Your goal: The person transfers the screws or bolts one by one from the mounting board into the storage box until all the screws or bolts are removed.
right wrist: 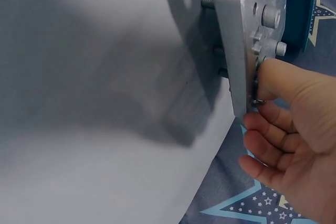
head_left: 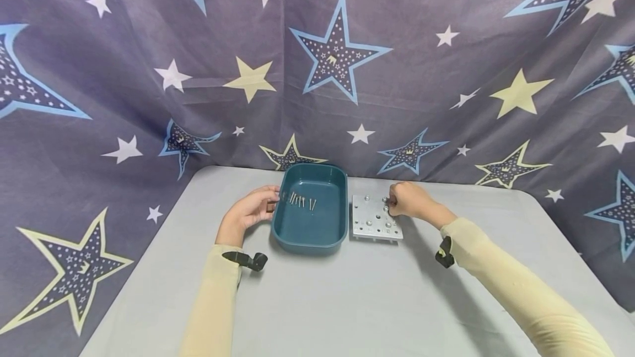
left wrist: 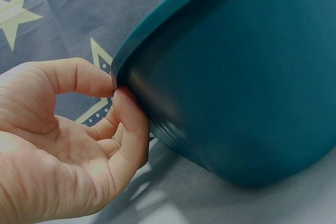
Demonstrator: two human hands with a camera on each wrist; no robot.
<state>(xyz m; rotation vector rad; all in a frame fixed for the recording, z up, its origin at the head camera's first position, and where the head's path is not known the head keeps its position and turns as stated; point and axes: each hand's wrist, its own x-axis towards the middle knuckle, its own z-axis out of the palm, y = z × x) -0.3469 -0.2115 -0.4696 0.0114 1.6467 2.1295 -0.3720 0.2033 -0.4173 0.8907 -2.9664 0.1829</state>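
Note:
My left hand point(head_left: 252, 208) pinches the rim of a teal plastic bin point(head_left: 315, 231) at its left side; the left wrist view shows thumb and forefinger meeting on that rim. Several slim metal screws point(head_left: 300, 201) lie inside the bin. To its right is a silver metal plate point(head_left: 363, 216) with holes and several bolts standing in it. Bolt ends point(right wrist: 208, 2) poke out beneath the plate. At the plate's far right corner, my right hand point(head_left: 414, 200) pinches a small metal screw point(right wrist: 259, 102), mostly hidden by thumb and forefinger.
Everything stands on a table with a pale grey cover point(head_left: 327, 302). A dark curtain with stars point(head_left: 421, 103) hangs close behind the table and along its sides. The bin and the plate stand side by side with a narrow gap.

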